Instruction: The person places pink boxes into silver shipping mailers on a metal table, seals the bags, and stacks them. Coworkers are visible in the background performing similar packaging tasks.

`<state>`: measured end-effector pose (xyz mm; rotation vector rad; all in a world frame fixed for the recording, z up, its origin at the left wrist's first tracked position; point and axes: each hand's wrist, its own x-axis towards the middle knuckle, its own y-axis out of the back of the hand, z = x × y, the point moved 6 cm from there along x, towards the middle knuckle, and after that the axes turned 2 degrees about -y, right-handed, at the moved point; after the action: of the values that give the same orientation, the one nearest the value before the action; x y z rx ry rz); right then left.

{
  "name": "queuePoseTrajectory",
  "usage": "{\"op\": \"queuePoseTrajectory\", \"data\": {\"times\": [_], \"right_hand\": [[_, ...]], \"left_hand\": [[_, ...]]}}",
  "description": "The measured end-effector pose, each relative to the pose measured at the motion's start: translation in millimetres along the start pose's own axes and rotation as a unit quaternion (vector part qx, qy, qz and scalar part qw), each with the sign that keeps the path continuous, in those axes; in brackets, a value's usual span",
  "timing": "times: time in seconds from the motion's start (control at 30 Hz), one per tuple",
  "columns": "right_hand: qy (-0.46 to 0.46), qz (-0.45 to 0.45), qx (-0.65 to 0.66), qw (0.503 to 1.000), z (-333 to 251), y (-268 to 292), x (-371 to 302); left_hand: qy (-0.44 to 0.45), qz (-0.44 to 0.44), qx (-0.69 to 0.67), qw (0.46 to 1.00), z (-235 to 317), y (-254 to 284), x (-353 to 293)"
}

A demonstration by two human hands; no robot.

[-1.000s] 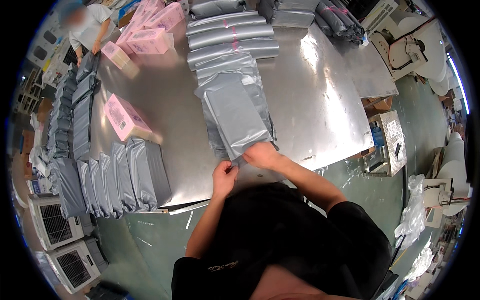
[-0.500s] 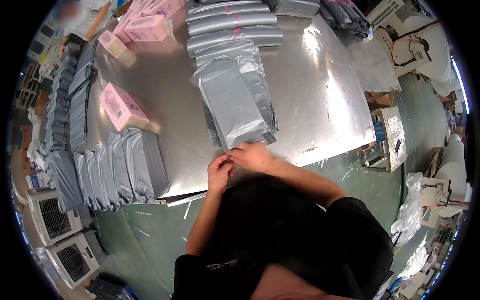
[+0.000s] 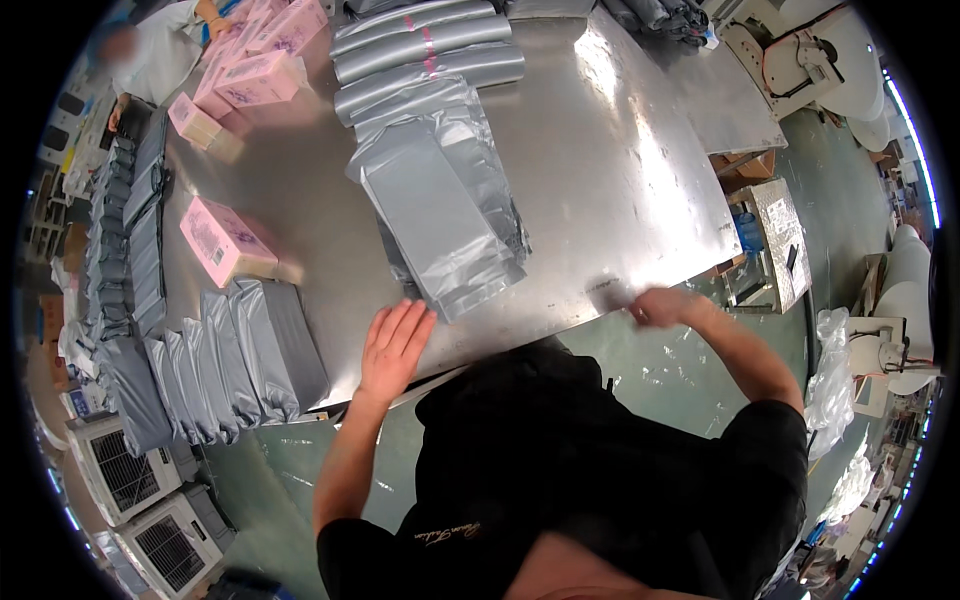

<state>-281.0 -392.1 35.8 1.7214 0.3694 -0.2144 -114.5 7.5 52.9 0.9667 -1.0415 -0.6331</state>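
Note:
A pile of flat grey plastic mailing bags (image 3: pixel 430 205) lies at the middle of the metal table (image 3: pixel 570 200), its lower end near the front edge. My left hand (image 3: pixel 393 345) rests beside that lower end with the fingers stretched out, holding nothing. Far off to the right, my right hand (image 3: pixel 660 307) is over the table's front edge, smeared by motion. Its fingers cannot be made out, and a dark blur shows on the metal next to it. Left of the bags a pink box (image 3: pixel 225 240) lies by a row of filled grey bags (image 3: pixel 265 345) standing on edge.
Rolled grey bags (image 3: pixel 430 65) lie at the back, with more pink boxes (image 3: pixel 260 80) to their left. Another person (image 3: pixel 165 50) stands at the far left corner. A small metal stand (image 3: pixel 780 240) is right of the table; white fan units (image 3: pixel 125 470) sit at lower left.
My hands have come apart from where they met at the bags' lower end. The right one has swung far to the right; the left has flattened out. The view has shifted slightly.

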Motion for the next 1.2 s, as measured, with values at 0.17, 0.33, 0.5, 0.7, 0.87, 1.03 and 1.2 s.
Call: {"op": "queuePoseTrajectory", "data": {"times": [0.17, 0.33, 0.5, 0.7, 0.87, 1.03, 1.2], "right_hand": [[0.398, 0.364, -0.163, 0.826, -103, 89, 98], [0.457, 0.289, -0.182, 0.821, -92, 59, 139], [0.321, 0.207, 0.291, 0.877, -70, 49, 159], [-0.052, 0.02, 0.685, 0.727, -62, 11, 205], [-0.098, -0.095, 0.715, 0.686, -73, 6, 218], [0.016, -0.153, 0.724, 0.672, -93, -5, 198], [0.125, -0.139, 0.822, 0.539, -193, 36, 169]], "left_hand": [[-0.181, -0.059, 0.101, 0.977, 11, -10, 28], [-0.116, -0.081, 0.044, 0.989, -12, -32, 16], [0.271, 0.087, -0.361, 0.888, -55, -39, -16], [0.398, 0.279, -0.715, 0.502, -79, -86, -1], [0.454, 0.224, -0.71, 0.49, -75, -100, 4], [0.436, 0.155, -0.729, 0.504, -49, -84, -13], [0.331, 0.191, -0.704, 0.599, -22, 33, -32]]}}
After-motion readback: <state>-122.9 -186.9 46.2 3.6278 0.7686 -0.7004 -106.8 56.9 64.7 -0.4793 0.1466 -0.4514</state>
